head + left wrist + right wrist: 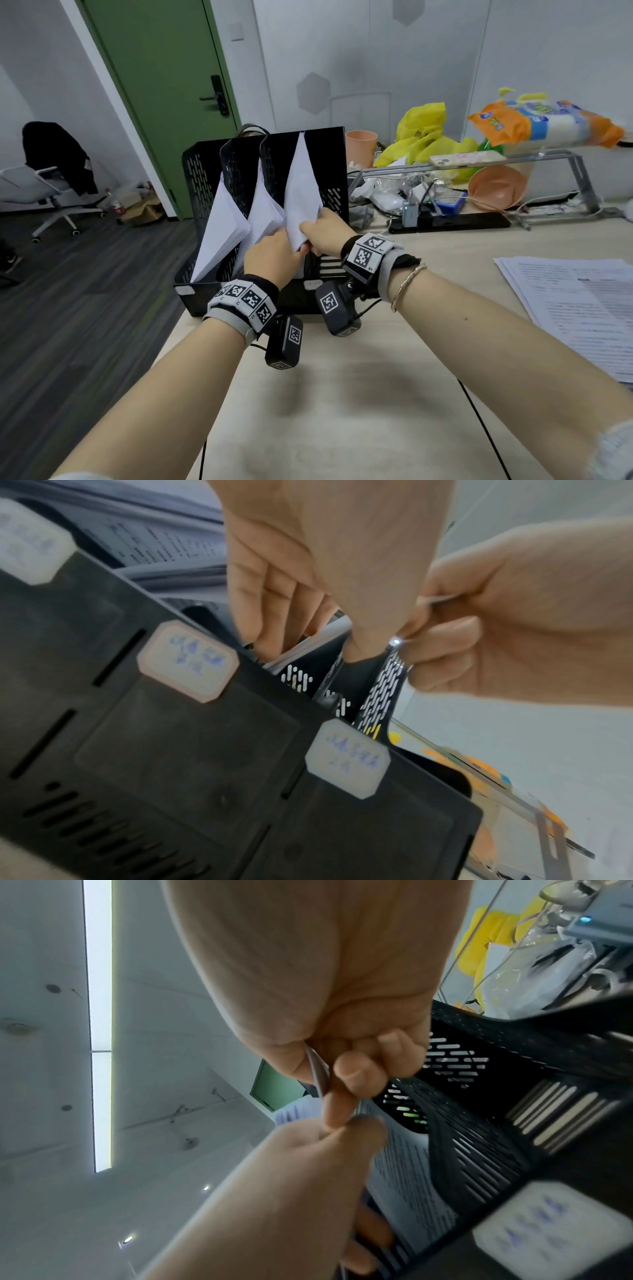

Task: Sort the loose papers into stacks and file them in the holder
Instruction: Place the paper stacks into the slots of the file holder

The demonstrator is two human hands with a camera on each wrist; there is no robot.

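The stack of papers (301, 192) you are filing stands tilted in the rightmost compartment of the black holder (329, 267), its top corner leaning toward the back wall and its lower corner raised near the front. Your right hand (323, 236) is clamped on that lower corner: in the right wrist view the thumb and curled fingers (356, 1069) pinch the edge of the sheets between them. Your left hand (272, 257) sits just beside it, touching the right hand at the same corner; in the left wrist view its fingers (274, 610) curl down into the holder against paper edges, but you cannot tell from these views whether they grip the stack or only steady it.

Two more paper stacks lean in the same holder, one in the left compartment (222, 226) and one in the middle compartment (263, 209), each tilted the same way. Pale labels (186, 660) with blurred blue writing sit on the holder's front lip.

The holder stands at the left edge of the desk (342, 394). On the desk to your right lies a spread of printed sheets (582, 308), well apart from the holder. Behind the holder are a peach cup (361, 145), yellow bags (423, 133) and a peach bowl (496, 186).
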